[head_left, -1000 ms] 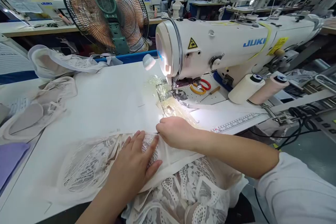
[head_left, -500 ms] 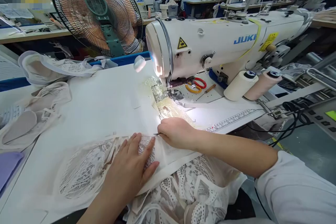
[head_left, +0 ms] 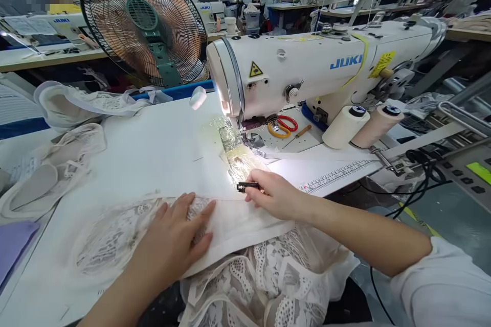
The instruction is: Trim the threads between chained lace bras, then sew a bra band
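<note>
My left hand point(head_left: 176, 230) lies flat with spread fingers on a white lace bra piece point(head_left: 111, 245), pressing it to the white table top. Between the thumb and fingers of my right hand point(head_left: 272, 194) is a small black blade point(head_left: 247, 187), seen flat and pointing left. It is just above the far edge of the fabric, and whether it touches the cloth I cannot tell. More white lace garments point(head_left: 264, 286) hang over the table's near edge, below my hands. Clear tape point(head_left: 240, 158) covers the table close to the needle area of the sewing machine point(head_left: 299, 71).
Behind the needle area lie scissors point(head_left: 282, 126) with red and yellow handles. A cream thread cone point(head_left: 345, 127) stands beside the machine. Finished-looking bras point(head_left: 57, 163) are heaped at the left, near a purple piece point(head_left: 15, 245). A large fan point(head_left: 143, 20) stands at the back.
My right hand has moved slightly right and turned, so the black blade shows more fully. My left hand and the lace have shifted slightly left in the picture; the camera has moved too.
</note>
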`<state>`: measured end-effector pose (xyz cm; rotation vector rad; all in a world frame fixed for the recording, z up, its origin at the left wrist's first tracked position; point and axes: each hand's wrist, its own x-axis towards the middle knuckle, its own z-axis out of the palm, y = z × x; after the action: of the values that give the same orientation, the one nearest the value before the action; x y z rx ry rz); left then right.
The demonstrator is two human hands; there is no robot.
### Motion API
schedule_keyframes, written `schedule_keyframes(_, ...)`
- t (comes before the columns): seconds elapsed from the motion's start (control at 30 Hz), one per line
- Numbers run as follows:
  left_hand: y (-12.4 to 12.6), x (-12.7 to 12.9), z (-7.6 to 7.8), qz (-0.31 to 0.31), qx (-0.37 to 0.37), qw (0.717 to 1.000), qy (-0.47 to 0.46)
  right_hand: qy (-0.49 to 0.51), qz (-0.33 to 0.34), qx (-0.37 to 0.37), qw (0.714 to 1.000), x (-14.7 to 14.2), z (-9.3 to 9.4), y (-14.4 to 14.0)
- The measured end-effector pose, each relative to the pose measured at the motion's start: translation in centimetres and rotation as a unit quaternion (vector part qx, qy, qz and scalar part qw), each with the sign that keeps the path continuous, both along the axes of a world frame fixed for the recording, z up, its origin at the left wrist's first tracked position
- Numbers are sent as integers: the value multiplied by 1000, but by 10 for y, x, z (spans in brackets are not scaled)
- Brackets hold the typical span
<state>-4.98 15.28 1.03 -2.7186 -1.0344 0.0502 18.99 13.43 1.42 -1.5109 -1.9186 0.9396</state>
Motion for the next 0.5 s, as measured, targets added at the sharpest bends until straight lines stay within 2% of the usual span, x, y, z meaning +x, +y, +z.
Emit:
schedule_keyframes(0.07, 4, -2, 2, 6, 0, 1000, 10, 22, 15, 3, 1000, -5, -8, -5)
schedule_keyframes(0.13, 2, 1, 1, 9, -2, 1000, 3, 1, 27, 37, 999, -10, -13, -7)
schedule_keyframes(0.33, -19, 18, -17, 62, 8, 996, -68, -171, 53, 118, 977, -26, -11, 8)
schedule_keyframes(0.5, -22, 19, -21, 64, 9, 995, -76, -224, 58, 132, 964, -46, -12, 26)
